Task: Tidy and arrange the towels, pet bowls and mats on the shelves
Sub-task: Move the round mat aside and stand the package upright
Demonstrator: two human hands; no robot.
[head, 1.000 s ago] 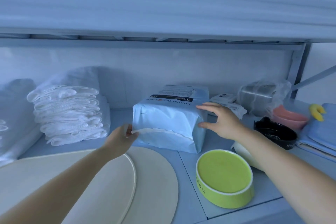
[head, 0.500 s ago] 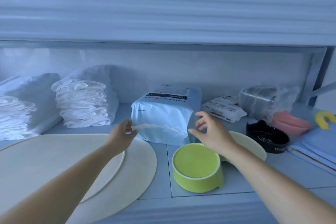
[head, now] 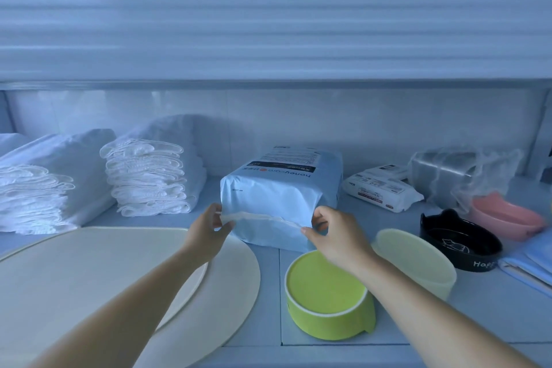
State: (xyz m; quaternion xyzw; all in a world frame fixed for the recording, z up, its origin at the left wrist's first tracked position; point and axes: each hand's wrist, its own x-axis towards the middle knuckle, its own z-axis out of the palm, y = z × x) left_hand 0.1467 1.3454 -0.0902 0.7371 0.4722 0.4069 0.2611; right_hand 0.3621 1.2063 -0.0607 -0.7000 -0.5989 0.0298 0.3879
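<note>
Right hand now on pack seam

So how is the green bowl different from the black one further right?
The green bowl is lime with an evenly round, pale rim; the black bowl has two ear-like bumps on its rim. The black bowl shows a white drawing inside; the green bowl's inside is plain. The green bowl stands nearer the front edge, the black bowl farther back by a pink bowl. Both rest on the same shelf.
</note>
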